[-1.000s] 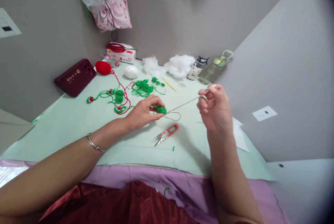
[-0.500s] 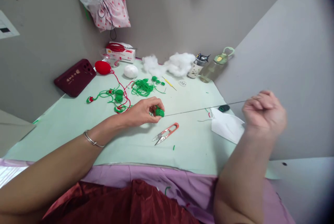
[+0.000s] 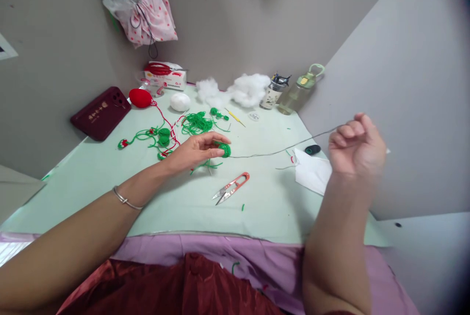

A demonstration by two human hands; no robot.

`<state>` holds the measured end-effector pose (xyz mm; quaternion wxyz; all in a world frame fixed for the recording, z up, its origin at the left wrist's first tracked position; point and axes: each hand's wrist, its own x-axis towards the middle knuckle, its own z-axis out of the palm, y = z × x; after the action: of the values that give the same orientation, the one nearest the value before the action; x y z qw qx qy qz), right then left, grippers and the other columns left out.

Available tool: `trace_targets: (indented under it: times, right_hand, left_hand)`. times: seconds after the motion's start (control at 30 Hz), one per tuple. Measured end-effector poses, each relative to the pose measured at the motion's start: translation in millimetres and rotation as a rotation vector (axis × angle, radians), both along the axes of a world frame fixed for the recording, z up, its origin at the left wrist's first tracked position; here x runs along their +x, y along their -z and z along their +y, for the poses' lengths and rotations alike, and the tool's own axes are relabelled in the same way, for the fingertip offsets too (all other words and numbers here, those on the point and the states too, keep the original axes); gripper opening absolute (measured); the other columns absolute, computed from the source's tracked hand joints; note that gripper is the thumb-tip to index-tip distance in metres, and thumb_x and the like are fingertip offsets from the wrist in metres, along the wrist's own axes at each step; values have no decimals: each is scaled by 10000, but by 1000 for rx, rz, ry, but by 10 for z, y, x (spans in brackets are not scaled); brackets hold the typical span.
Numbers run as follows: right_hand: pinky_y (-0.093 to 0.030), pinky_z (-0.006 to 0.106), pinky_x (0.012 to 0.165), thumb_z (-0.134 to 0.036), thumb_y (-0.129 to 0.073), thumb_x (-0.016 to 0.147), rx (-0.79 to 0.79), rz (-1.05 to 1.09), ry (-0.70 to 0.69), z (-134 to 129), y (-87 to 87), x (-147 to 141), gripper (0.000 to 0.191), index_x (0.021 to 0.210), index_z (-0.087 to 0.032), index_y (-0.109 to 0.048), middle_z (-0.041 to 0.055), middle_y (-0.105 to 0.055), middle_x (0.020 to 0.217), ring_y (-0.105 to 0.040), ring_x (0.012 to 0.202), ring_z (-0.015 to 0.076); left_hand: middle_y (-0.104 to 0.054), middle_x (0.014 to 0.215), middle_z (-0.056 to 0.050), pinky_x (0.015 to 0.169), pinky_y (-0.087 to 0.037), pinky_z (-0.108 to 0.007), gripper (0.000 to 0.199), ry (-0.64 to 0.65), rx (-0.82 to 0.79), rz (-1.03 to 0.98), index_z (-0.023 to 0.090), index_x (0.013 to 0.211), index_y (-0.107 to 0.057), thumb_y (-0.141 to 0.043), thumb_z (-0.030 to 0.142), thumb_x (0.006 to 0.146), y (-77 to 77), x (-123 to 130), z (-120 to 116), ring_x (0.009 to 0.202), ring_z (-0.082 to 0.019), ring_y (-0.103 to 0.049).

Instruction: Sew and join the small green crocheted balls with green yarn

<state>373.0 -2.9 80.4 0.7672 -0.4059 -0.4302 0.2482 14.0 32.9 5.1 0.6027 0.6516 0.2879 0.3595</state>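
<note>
Left hand [image 3: 194, 151] pinching a small green crocheted piece [image 3: 225, 150], right hand [image 3: 356, 147] curled on the dark thread [image 3: 279, 151] leading out of it.

Thumb and fingers of the left hand grip the piece at their tips; the right hand, well off to its right, is clenched on the thread's far end, and whether it hides a needle cannot be told. Because the thread sags slightly between the hands, it might loop into a knot. A sharp tug could pucker the stitches or pull the piece from the pinch. Loose green yarn ends [image 3: 210, 164] below the left hand could get caught up, and the thread snips [image 3: 229, 188], nearer the wearer than that hand, might snag dropped slack.
</note>
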Motion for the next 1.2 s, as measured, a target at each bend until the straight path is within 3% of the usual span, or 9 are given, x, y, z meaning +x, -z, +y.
trace_targets:
  times: [0.07, 0.17, 0.27, 0.37, 0.53, 0.8, 1.2]
  right_hand:
    - [-182, 265, 408, -316, -835, 695, 16, -24, -25, -17, 14, -256, 216, 767, -218, -656, -62, -389, 577, -351, 440, 67]
    - [-219, 252, 402, -316, -757, 790, -10, -272, -79, -92, 64, -694, 123, 779, -214, -689, -9, -565, 665, -408, 468, 76]
    - [-376, 261, 510, -252, -722, 842, -5, -642, -114, -204, 127, -1070, 55, 795, -224, -731, 10, -625, 766, -502, 609, 110]
    - [-437, 283, 608, -166, -662, 890, 28, -903, -122, -285, 184, -1292, 128, 900, -245, -762, 13, -595, 760, -538, 708, 137]
    - [-436, 287, 619, -131, -609, 925, 56, -1103, -152, -283, 277, -1353, 188, 967, -237, -759, 16, -566, 775, -534, 689, 130]
    - [-413, 286, 621, -158, -581, 948, 39, -1223, -167, -248, 357, -1358, 172, 966, -224, -739, 18, -557, 772, -535, 691, 136]
    - [-407, 274, 627, -157, -557, 950, -52, -1198, -226, -276, 385, -1431, 161, 949, -195, -713, 17, -553, 794, -526, 678, 122]
  left_hand:
    - [-684, 1173, -66, 898, -496, -347, 379, -14, -36, -19, 228, 1100, -717, -804, 354, 754, -2, 1, -5, 1004, -193, -621]
    - [-705, 1123, -69, 931, -497, -367, 378, -26, -76, -12, 215, 1079, -726, -820, 350, 739, 1, 4, -8, 1012, -206, -635]
    - [-716, 1070, -58, 945, -498, -380, 364, -33, -85, -27, 212, 1071, -720, -818, 346, 747, 4, 7, -9, 989, -204, -655]
    - [-726, 1047, -49, 962, -506, -404, 375, -5, -127, -66, 209, 1091, -693, -814, 342, 761, 9, 4, -5, 956, -202, -691]
    - [-738, 1017, -44, 990, -512, -425, 383, 18, -169, -128, 193, 1104, -679, -809, 344, 777, 12, -1, 5, 951, -208, -721]
    - [-744, 1058, -59, 1021, -508, -434, 378, 30, -177, -183, 178, 1106, -689, -806, 338, 784, 12, 16, -6, 988, -206, -714]
    - [-743, 1039, -51, 982, -516, -404, 383, -10, -155, -162, 181, 1079, -686, -830, 333, 758, 1, 16, -9, 927, -197, -723]
